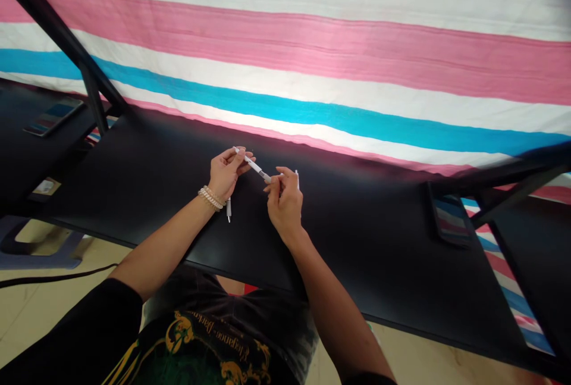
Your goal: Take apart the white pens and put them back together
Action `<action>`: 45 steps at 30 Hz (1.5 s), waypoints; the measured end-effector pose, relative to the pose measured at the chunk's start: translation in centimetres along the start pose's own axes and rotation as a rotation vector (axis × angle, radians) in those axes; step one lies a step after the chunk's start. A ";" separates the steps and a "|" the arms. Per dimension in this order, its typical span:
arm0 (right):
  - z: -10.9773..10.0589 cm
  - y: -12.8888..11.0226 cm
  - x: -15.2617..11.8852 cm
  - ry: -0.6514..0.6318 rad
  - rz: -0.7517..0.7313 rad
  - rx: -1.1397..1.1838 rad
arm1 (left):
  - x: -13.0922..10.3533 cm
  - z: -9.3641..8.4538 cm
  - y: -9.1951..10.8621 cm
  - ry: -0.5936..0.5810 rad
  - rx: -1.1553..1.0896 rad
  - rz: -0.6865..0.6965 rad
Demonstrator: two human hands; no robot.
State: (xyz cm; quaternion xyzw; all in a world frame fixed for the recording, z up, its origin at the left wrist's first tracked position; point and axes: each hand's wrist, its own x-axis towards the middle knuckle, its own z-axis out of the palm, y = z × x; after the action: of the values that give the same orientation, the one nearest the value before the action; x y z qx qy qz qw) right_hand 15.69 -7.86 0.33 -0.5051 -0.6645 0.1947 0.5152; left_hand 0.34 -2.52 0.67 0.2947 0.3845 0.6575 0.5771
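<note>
A white pen (253,163) runs slantwise between my two hands above the black table (370,230). My left hand (224,175), with a beaded bracelet at the wrist, pinches its upper left end. The lower right end, where a clear-grey section shows, is gripped by the fingers of my right hand (285,203). Just behind the right fingers a thin white piece (297,178) sticks up; I cannot tell whether it belongs to the same pen. Another white pen (229,209) lies on the table beside my left wrist, partly hidden by it.
A striped cloth (312,46) hangs behind the table. Dark flat devices like phones lie at the far left (54,117) and at the right (451,221). Black metal struts (57,28) rise at both sides. A grey plastic stool (44,254) and a dark cable (57,278) are at lower left.
</note>
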 end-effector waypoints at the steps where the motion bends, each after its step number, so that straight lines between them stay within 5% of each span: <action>1: 0.0 0.1 0.0 -0.003 0.009 0.010 | 0.1 -0.1 0.0 0.004 -0.006 0.003; 11: 0.0 0.5 0.0 0.014 -0.067 0.006 | 0.0 -0.1 -0.1 -0.010 0.016 -0.003; 17: 0.1 0.1 -0.2 -0.035 0.138 0.173 | -0.1 0.1 0.0 -0.031 0.026 -0.006; 28: 0.1 0.3 0.0 0.026 -0.010 0.053 | -0.2 0.0 -0.2 -0.019 0.010 -0.011; 34: 0.3 0.1 0.0 0.019 0.152 0.157 | -0.2 0.1 -0.2 -0.027 0.004 -0.004; 45: -0.6 0.5 0.6 -0.050 0.058 0.103 | 0.2 -0.2 -0.1 0.023 -0.043 0.034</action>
State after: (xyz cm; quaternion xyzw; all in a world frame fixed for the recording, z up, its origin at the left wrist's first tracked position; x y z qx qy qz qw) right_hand 16.43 -7.33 0.46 -0.4916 -0.6514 0.2562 0.5180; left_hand 0.17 -2.36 0.42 0.2811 0.3716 0.6787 0.5678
